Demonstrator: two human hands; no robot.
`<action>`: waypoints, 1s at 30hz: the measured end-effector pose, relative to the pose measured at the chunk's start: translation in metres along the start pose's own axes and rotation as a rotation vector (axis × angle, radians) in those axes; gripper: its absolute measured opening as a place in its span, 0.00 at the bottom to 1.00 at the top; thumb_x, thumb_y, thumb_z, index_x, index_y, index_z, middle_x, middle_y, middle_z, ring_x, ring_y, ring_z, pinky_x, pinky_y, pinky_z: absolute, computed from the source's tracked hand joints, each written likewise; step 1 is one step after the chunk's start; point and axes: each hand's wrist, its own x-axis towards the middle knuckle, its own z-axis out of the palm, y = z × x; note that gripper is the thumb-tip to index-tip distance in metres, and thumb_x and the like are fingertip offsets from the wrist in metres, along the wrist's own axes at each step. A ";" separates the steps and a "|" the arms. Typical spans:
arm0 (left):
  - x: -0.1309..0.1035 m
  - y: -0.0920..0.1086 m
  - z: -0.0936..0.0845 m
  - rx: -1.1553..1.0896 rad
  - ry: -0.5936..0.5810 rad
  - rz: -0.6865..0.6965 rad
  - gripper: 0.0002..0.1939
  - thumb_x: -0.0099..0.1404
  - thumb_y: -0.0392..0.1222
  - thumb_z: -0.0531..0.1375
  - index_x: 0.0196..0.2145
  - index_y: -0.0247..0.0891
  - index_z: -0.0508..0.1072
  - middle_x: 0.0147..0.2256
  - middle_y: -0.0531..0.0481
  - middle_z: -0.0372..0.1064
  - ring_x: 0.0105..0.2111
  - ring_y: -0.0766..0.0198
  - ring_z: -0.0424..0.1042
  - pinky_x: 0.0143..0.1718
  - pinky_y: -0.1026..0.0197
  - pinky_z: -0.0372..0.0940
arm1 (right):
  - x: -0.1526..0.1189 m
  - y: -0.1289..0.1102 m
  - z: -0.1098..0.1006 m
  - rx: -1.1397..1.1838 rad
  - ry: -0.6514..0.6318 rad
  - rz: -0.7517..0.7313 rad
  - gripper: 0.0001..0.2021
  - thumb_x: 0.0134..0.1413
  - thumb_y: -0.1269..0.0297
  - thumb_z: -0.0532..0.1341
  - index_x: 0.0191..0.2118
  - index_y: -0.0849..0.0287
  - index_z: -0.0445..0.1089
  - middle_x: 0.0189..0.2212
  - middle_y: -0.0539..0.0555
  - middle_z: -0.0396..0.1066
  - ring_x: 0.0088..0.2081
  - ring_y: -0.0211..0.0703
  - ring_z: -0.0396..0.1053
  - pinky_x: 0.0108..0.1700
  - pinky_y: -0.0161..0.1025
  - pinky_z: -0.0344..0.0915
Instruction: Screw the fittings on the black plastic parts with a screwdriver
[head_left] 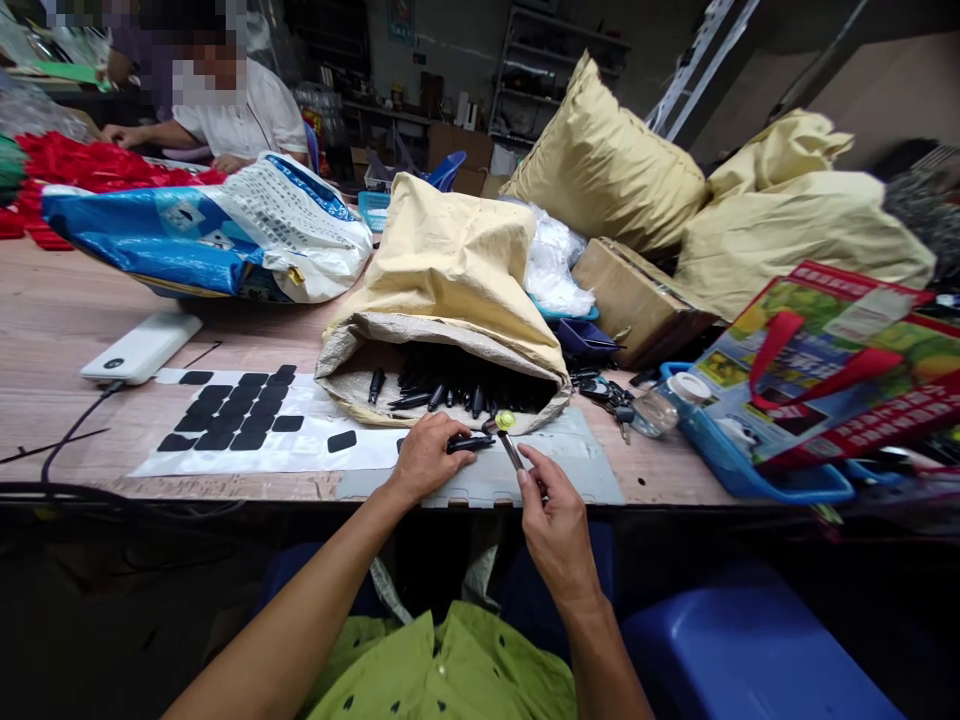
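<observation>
My left hand (427, 458) is closed on a black pen-shaped piece (471, 443) lying level just in front of the bag's mouth. With thumb and fingers, my right hand (553, 505) grips a thin tool (513, 452) with a rounded yellow-green end beside the tip of that piece. Several similar black pieces (442, 396) lie inside the open mouth of a beige woven sack (450, 255). Under my hands is a grey board (581, 465). Left of it, a white sheet (300, 458) carries rows of black rounded squares (232, 410).
A white power bank (142, 347) with a cable lies left, below a blue-and-white bag (217, 230). At right are a clear bottle (656, 412), keys (624, 415) and a blue basket (795, 485) holding a printed bag. Full beige sacks (607, 160) stand behind. A person sits across the table.
</observation>
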 end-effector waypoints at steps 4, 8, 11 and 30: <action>0.000 -0.003 -0.002 -0.022 -0.010 -0.005 0.12 0.57 0.40 0.72 0.40 0.44 0.79 0.37 0.51 0.73 0.42 0.57 0.69 0.44 0.56 0.62 | -0.004 -0.003 0.008 -0.062 -0.049 -0.056 0.18 0.69 0.65 0.52 0.58 0.53 0.72 0.45 0.57 0.74 0.46 0.45 0.72 0.50 0.41 0.68; 0.000 -0.005 -0.002 -0.042 0.002 -0.011 0.12 0.57 0.40 0.72 0.40 0.43 0.79 0.37 0.51 0.72 0.42 0.57 0.69 0.44 0.57 0.62 | -0.007 -0.002 0.011 -0.215 -0.072 -0.058 0.20 0.68 0.66 0.52 0.60 0.53 0.72 0.36 0.55 0.71 0.38 0.44 0.71 0.42 0.39 0.68; 0.001 -0.007 -0.002 -0.078 0.011 -0.027 0.10 0.57 0.39 0.71 0.37 0.41 0.79 0.35 0.51 0.72 0.39 0.59 0.69 0.41 0.58 0.62 | -0.005 -0.003 0.010 -0.232 -0.078 -0.063 0.20 0.68 0.66 0.52 0.60 0.52 0.72 0.35 0.54 0.70 0.37 0.43 0.70 0.41 0.38 0.67; 0.004 -0.004 -0.007 -0.073 -0.025 -0.068 0.07 0.56 0.39 0.71 0.34 0.40 0.78 0.34 0.51 0.71 0.40 0.57 0.69 0.43 0.57 0.63 | -0.003 -0.018 0.013 -0.309 -0.078 -0.134 0.21 0.69 0.67 0.50 0.62 0.52 0.71 0.35 0.55 0.68 0.37 0.44 0.70 0.43 0.38 0.66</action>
